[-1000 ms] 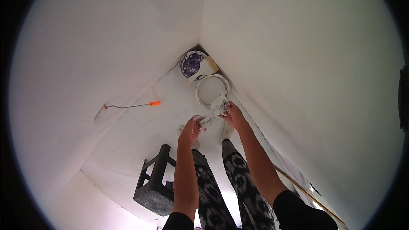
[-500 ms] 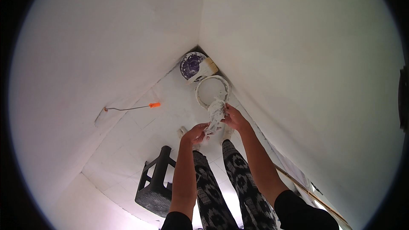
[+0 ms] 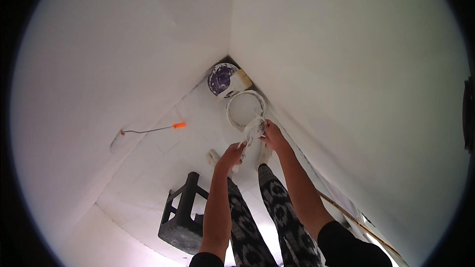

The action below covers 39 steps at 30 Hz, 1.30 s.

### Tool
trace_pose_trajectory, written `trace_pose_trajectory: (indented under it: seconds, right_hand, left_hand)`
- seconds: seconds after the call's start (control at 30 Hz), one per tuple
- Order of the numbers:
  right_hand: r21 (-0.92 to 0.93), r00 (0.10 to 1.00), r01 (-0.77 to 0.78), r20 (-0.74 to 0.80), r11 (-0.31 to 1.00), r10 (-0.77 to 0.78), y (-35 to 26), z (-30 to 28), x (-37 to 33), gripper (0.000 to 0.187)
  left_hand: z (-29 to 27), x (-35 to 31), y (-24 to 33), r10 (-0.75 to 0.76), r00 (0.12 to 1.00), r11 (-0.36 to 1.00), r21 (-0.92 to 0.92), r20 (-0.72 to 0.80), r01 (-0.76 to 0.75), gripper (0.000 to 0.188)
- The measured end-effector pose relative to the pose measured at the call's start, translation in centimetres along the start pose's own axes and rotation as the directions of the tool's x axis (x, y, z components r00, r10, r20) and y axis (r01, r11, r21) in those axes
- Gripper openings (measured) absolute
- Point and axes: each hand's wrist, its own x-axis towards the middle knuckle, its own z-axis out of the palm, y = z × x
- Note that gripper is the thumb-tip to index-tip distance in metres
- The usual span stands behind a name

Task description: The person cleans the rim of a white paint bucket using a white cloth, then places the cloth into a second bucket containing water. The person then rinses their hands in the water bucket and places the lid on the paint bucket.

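Observation:
A crumpled, see-through plastic bag smeared with white hangs between my hands, partly over the near edge of a round white bucket. My left hand is closed on the bag's lower left end. My right hand grips its right side, close to the bucket's rim. Inside the bucket the surface looks white. Fingers cover some of the bag, and its contents, if any, cannot be made out.
Behind the bucket, in the wall corner, a white-splashed purple lid has a wide brush across it. A roller with an orange handle leans at the left wall. A tipped black stool lies beside my left arm.
My left hand has turned slightly and closed further around the bag's lower end. The bag looks more gathered, its loose lower part now mostly behind the fingers.

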Motion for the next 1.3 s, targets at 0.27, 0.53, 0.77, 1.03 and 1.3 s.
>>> trace_pose_trajectory:
  seconds: [0.27, 0.53, 0.77, 1.03, 1.3]
  right_hand:
    - [0.058, 1.0, 0.015, -0.013, 0.998, -0.014, -0.3, 0.4, -0.4, 0.029]
    - [0.092, 1.0, -0.005, -0.022, 0.996, 0.007, -0.3, -0.3, -0.8, 0.023]
    - [0.053, 0.999, 0.005, -0.043, 0.999, -0.003, -0.2, -0.1, -0.9, 0.021]
    - [-0.148, 0.986, 0.066, -0.141, 0.987, -0.087, -0.9, 1.2, -1.6, 0.019]
    - [-0.195, 0.982, 0.09, -0.148, 0.977, -0.12, 0.3, 2.0, -1.1, 0.02]
  left_hand:
    - [0.2, 3.0, -3.1, 0.209, 0.975, 0.913, 0.373, -0.08, -0.165, 0.055]
    - [1.5, 3.4, -3.9, 0.488, 0.865, 0.753, 0.556, -0.116, -0.35, 0.046]
    - [2.5, 3.4, -3.9, 0.685, 0.66, 0.676, 0.607, -0.309, -0.417, 0.02]
    - [3.2, 3.4, -2.4, 0.545, 0.788, 0.757, 0.572, -0.286, -0.316, 0.04]
    - [3.1, 4.1, -2.5, 0.581, 0.687, 0.77, 0.567, -0.435, -0.292, 0.025]
